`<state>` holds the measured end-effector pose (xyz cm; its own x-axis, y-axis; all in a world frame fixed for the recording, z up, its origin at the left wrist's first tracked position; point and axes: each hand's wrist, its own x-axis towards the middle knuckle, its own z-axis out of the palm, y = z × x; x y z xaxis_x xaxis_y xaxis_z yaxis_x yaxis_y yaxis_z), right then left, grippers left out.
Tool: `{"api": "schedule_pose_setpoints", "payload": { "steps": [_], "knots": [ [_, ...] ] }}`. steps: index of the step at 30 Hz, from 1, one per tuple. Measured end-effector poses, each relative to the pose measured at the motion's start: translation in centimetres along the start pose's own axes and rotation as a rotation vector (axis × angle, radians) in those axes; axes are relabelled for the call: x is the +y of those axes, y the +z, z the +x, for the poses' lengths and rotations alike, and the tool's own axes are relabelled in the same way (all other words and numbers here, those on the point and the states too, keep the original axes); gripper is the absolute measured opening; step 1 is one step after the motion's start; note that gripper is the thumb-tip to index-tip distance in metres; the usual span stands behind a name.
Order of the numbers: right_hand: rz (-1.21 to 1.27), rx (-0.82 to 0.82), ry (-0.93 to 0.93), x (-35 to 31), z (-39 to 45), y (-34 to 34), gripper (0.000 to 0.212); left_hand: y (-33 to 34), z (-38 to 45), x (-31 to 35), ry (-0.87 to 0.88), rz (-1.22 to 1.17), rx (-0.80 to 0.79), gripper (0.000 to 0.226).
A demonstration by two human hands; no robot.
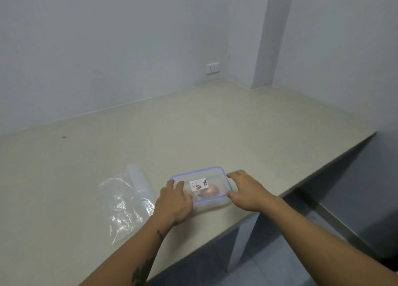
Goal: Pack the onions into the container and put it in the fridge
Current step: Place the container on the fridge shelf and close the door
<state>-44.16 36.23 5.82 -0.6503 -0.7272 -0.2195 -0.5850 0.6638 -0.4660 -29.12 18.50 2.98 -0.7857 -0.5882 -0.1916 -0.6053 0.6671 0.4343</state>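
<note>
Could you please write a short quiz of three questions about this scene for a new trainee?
1. True or false: the lid is on the container.
2. What lies on the counter left of the container?
A. a knife
B. a clear plastic bag
C. a plate
3. Fill in: through the lid one sees a brown ____.

Key:
1. True; the left hand and right hand rest on its two ends.
2. B, the plastic bag.
3. onion.

One lidded container (201,187) (one onion (208,191) visible inside), one plastic bag (127,196), two hands, one wall socket (212,68).
</note>
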Motion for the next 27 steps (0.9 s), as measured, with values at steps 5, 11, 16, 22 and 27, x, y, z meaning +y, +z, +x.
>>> {"api": "schedule_pose_setpoints", "payload": {
  "steps": [5, 11, 16, 22, 27],
  "knots": [
    [0.064, -0.041, -0.04, 0.7, 3.0, 1.7, 0.061, 3.1, -0.8, 1.0, -0.163, -0.201, 0.216, 0.05],
    [0.145, 0.033, 0.012, 0.8, 4.9, 4.6, 0.066, 5.2, 0.1, 0.7, -0.227, -0.34, 0.362, 0.056],
    [0.21, 0.091, 0.116, 1.8, 2.8, 5.5, 0.076, 6.0, -0.4, 0.5, -0.143, -0.386, 0.422, 0.051],
    [0.315, 0.284, 0.239, 4.6, -4.8, 5.6, 0.082, 7.4, -0.6, 3.4, 0.085, -0.483, 0.316, 0.047],
    [0.261, 0.517, 0.393, 7.0, -14.4, 5.9, 0.087, 10.5, -3.9, 9.3, 0.318, -0.57, 0.145, 0.046]
  ]
}}
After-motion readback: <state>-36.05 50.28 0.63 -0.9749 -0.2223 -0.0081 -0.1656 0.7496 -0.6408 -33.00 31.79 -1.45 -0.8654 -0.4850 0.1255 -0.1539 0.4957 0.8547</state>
